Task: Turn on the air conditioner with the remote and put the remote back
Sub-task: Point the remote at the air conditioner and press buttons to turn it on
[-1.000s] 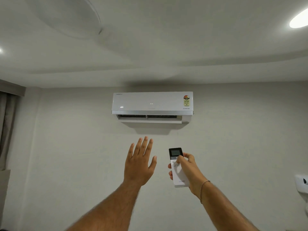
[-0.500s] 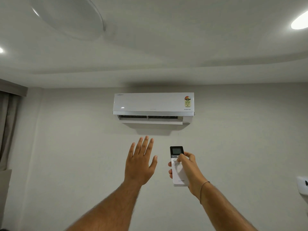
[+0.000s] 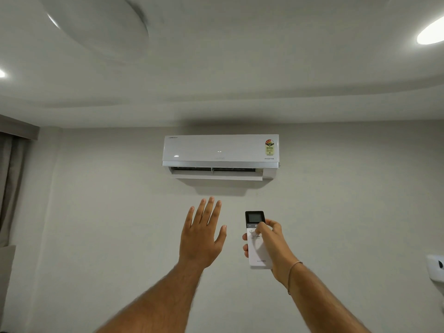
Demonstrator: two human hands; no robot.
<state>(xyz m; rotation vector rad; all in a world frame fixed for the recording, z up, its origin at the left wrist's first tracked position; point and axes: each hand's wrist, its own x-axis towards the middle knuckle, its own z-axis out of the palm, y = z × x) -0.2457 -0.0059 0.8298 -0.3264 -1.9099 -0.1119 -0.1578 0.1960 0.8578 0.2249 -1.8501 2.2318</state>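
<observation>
A white air conditioner [image 3: 221,150] is mounted high on the wall straight ahead; its bottom flap hangs open. My right hand [image 3: 271,246] is raised below it and holds a white remote [image 3: 257,253] with a dark screen at its top end, pointed up at the unit. The thumb rests on the buttons just under the screen. My left hand [image 3: 201,239] is lifted beside it, to the left, palm toward the wall, fingers spread, holding nothing.
A spinning ceiling fan [image 3: 96,27] blurs at the top left. Ceiling lights [image 3: 430,34] glow at the top right and far left. A curtain [image 3: 9,179] hangs at the left edge. A white wall holder [image 3: 436,270] sits at the right edge.
The view has shifted slightly. My right thumb has moved up a little on the remote. The left hand stays raised and spread.
</observation>
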